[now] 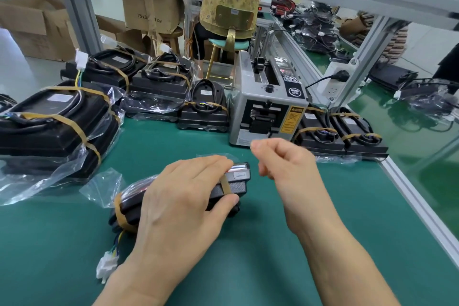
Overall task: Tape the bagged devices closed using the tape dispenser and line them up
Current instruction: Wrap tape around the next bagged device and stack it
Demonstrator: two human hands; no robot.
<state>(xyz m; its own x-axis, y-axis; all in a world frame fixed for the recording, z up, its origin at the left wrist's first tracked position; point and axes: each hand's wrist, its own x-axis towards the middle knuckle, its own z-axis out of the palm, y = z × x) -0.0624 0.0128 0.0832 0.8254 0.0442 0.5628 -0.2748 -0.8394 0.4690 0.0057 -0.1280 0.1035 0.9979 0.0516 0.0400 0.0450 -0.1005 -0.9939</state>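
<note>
At the lower centre of the frame a bagged device [178, 196] lies on the green bench [323, 206], and it looks partly taped: one tan strip wraps its near end at lower left, and a second strip [225, 185] crosses its far end. The left hand [183, 196] lies over the top of the device, fingers curled down over the far edge and thumb along its right side, gripping it and pressing on that second strip. The right hand [280, 159] hovers just to the right of it, below the tape dispenser [268, 109], with fingers loosely curled; whether a bit of tape is pinched between thumb and forefinger I cannot tell, since the fingertips are blurred.

Much seems already done. Taped devices [57, 122] sit at the left and upper left, some stacked, with more in a row running up to the dispenser's left side, and two finished ones [340, 131] stand side by side just right of it. What is left, by my reading, is smoothing down the current strip and setting this device in line with the others. Further bagged units on the bench at upper right may be waiting, though that is uncertain.
</note>
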